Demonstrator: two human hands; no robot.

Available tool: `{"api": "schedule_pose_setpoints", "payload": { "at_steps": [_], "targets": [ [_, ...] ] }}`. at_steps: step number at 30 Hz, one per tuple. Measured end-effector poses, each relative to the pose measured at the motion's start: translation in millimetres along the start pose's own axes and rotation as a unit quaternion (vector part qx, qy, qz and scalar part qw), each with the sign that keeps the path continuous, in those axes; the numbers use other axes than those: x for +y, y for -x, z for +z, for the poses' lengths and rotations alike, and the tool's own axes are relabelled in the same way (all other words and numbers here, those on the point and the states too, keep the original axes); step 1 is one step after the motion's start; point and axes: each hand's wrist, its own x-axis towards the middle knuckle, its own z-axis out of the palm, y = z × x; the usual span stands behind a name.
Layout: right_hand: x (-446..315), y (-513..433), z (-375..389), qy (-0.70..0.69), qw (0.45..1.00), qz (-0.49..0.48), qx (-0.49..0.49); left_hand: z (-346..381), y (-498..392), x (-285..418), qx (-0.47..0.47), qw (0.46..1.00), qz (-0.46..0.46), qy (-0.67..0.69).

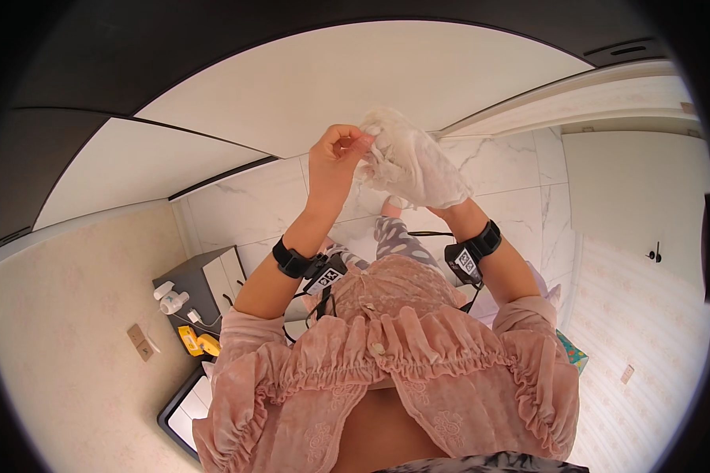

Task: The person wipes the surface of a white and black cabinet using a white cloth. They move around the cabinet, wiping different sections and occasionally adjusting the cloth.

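Note:
A crumpled piece of thin white fabric (420,159) with a frilly edge hangs in front of me, above the floor. My left hand (340,151) pinches its left edge between thumb and fingertips. The same fabric covers my right hand (441,177) almost to the wrist, so its fingers are hidden. I cannot tell whether that hand is inside the fabric or behind it. Each forearm bears a black strap with a small device, the left device (325,275) and the right device (464,263) both showing printed codes.
Large white wardrobe panels (355,77) with dark frames rise ahead. White marble-patterned tiles (503,165) cover the floor. A grey and white cabinet (198,278) at left carries a white appliance (171,300), a charger and a yellow pack (189,341). A white door (633,195) stands at right.

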Motion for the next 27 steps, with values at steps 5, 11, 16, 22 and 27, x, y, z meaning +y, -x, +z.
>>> {"api": "schedule_pose_setpoints", "payload": {
  "at_steps": [5,11,16,22,27],
  "targets": [
    [0,11,8,0.032,0.998,-0.047,0.003,-27,14,12,0.015,0.999,-0.037,0.030],
    [16,33,27,0.116,0.989,-0.021,0.090,-47,22,14,0.013,0.995,-0.037,0.087],
    [32,46,31,0.151,0.987,-0.021,0.050,-48,27,9,0.009,0.995,-0.051,0.089],
    [44,50,34,0.135,0.991,0.003,0.026,-73,33,16,-0.011,0.996,-0.046,0.069],
    [41,45,32,0.081,0.996,0.021,0.016,-109,42,37,0.051,0.998,0.014,-0.017]
  ]
}}
